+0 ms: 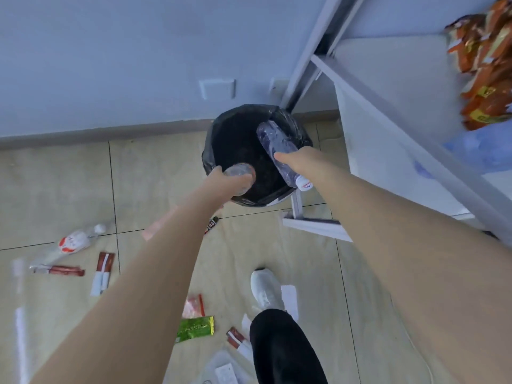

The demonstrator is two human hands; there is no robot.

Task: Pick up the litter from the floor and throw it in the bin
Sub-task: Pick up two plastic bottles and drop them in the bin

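Note:
A round bin (216,139) lined with a black bag stands on the floor by the wall. My left hand (221,184) holds a clear plastic bottle (239,178) end-on over the bin's near rim. My right hand (299,162) grips a second clear plastic bottle (273,142) with a white cap, lying slanted across the bin's right side. On the tiles lie another bottle (73,242), red and white sachets (104,270), a green packet (195,328) and a red wrapper (194,303).
A white metal shelf frame (315,223) stands right of the bin, with orange snack packs (487,65) on its shelf. My white shoe (266,289) and black trouser leg are below. Paper scraps (289,297) and clear packaging (224,367) lie near my foot. The wall runs behind.

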